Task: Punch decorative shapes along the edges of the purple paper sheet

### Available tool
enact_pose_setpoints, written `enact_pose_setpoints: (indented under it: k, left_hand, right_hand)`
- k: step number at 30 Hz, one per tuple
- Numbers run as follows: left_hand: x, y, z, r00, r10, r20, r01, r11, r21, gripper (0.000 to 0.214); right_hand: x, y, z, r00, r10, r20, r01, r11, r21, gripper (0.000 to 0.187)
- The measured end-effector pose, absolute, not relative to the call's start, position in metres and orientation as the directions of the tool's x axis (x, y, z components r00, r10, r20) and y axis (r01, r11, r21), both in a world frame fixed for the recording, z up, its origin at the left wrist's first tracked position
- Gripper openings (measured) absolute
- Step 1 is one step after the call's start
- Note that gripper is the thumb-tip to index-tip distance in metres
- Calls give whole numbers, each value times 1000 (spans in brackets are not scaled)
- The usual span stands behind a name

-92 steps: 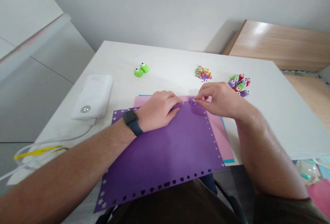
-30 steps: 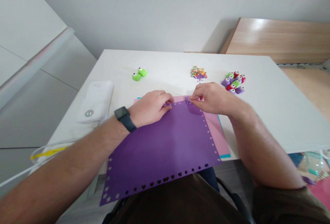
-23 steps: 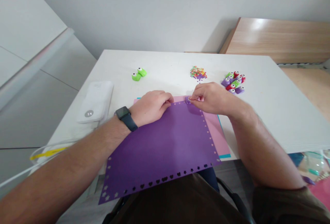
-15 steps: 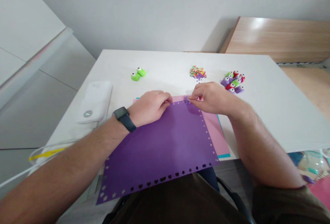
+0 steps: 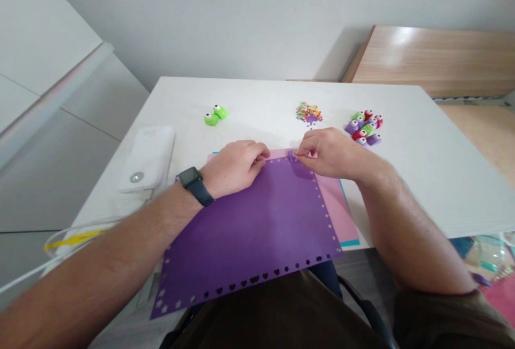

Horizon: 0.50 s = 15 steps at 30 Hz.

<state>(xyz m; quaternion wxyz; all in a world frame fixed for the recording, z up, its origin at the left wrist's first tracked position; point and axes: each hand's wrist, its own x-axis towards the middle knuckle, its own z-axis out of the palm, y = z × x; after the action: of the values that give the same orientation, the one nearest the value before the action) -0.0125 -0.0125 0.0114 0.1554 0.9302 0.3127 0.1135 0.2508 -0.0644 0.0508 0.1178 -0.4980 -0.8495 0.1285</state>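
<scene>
A purple sheet of paper [image 5: 257, 231] lies over the table's front edge, its near part hanging past it. Small star, heart and flower holes run along its borders. At its far edge my left hand [image 5: 243, 164] pinches the paper between thumb and fingers. My right hand [image 5: 328, 150] is closed on a small purple craft punch [image 5: 292, 155], which sits on the far edge near the right corner. Fingers cover part of the punch. Beneath the purple sheet show a pink sheet [image 5: 336, 204] and a strip of blue paper [image 5: 350, 243].
Two green punches [image 5: 216, 115] stand at the back left. A pile of paper confetti [image 5: 309, 113] lies beyond my right hand, with a cluster of red, green and purple punches [image 5: 364, 126] to its right. A white power bank [image 5: 148, 158] with cables is at left.
Almost nothing differs. Both hands, the purple sheet and the punch stay in the same place.
</scene>
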Motion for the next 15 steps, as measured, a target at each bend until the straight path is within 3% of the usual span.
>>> enact_pose_setpoints:
  k: [15]
  left_hand:
    - [-11, -13, 9, 754, 648, 104, 573, -728, 377, 26]
  right_hand:
    - [251, -63, 50, -472, 879, 68, 818, 466, -336, 24]
